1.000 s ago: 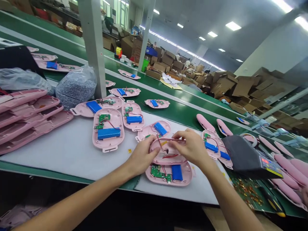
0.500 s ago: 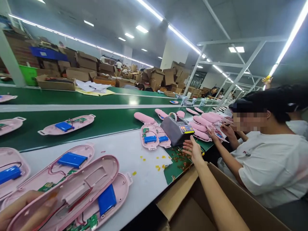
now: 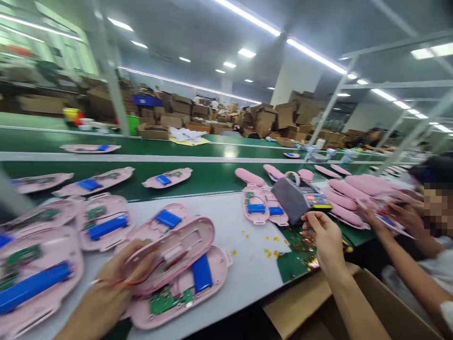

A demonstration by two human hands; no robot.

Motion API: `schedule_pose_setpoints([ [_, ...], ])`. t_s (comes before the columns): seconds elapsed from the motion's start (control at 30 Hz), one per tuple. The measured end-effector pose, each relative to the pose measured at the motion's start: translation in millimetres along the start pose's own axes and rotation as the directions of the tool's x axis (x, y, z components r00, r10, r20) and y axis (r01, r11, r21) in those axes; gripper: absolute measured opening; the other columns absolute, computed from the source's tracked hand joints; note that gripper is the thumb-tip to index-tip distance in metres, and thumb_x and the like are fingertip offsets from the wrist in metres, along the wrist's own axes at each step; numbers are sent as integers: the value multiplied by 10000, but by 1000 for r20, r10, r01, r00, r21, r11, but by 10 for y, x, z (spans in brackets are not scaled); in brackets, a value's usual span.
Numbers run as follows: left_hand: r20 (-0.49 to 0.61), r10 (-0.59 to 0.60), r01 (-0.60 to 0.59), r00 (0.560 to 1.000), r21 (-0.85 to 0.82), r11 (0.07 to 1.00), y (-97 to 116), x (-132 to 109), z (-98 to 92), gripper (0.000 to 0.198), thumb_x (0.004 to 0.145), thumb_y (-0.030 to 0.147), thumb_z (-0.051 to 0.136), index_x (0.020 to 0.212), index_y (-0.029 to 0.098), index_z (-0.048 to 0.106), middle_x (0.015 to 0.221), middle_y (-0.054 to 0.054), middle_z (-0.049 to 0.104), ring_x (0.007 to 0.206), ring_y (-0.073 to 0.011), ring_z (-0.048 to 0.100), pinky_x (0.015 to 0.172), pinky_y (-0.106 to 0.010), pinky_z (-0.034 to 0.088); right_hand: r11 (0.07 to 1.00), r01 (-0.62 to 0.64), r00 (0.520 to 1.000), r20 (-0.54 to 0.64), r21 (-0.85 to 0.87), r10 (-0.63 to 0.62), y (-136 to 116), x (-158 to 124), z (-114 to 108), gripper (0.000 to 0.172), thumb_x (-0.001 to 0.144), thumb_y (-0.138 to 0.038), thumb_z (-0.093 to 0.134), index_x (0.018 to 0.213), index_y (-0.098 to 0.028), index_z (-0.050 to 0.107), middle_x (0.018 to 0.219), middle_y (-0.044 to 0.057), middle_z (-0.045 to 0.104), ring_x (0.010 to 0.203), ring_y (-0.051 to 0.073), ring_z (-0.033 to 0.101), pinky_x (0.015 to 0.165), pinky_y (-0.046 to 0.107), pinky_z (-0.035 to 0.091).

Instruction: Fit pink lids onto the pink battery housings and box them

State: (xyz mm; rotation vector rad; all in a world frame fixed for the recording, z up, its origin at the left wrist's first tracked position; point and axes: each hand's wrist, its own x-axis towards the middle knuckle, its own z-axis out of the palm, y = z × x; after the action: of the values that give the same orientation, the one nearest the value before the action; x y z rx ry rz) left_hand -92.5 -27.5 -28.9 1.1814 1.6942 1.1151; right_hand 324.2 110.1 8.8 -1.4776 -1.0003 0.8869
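My left hand [image 3: 109, 288] is closed around the edge of a pink plastic shell half [image 3: 191, 243], held tilted with its hollow side showing and thin wires running inside. Under it on the white sheet lies another pink shell half [image 3: 221, 278] with a blue battery [image 3: 202, 274] and a green circuit board [image 3: 164, 302]. My right hand [image 3: 327, 243] is at the front of a grey tape dispenser [image 3: 288, 198] with a lit display. Its thumb and fingers are pinched together; whatever may be between them is too small to make out.
Several open pink shells with batteries lie at left and on the green belt [image 3: 212, 182]. Yellow tape bits [image 3: 272, 253] dot the white sheet [image 3: 244, 269]. An open cardboard box [image 3: 382, 297] sits below the table edge. At right, a co-worker's hands [image 3: 375, 217] handle pink shells.
The view has swung left, showing more shells there. My right hand's fingers, spread before, are now pinched at the dispenser's front. My left hand still holds the shell half.
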Motion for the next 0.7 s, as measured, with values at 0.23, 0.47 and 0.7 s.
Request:
schedule_pose_setpoints([
  [0.23,-3,-47,46,999,-163,986,455,-56,235,347,842,470,584,1039,184,593,947,-47,660,904,-212,622,813,-320,537,441,882,113,834,166,-540,-386,-1417,1765,197,967,-200,407,905,-192,593,880,65,656,826,182,575,734,303,470],
  [0.47,-27,61,-66,998,-275,959,313,-107,226,323,857,379,583,1097,166,615,1046,-74,664,1041,-245,590,969,-364,446,512,847,113,890,146,-441,-209,-1617,1770,189,948,-182,385,828,-200,530,776,41,619,713,172,533,643,280,393],
  [0.7,-91,27,-64,995,-428,901,179,-93,275,324,846,319,586,1137,177,597,1170,-63,631,1118,-230,550,1014,-345,401,717,696,291,929,-40,-231,-300,-1636,1745,140,930,-262,470,819,-206,534,771,7,598,715,154,538,642,263,367],
])
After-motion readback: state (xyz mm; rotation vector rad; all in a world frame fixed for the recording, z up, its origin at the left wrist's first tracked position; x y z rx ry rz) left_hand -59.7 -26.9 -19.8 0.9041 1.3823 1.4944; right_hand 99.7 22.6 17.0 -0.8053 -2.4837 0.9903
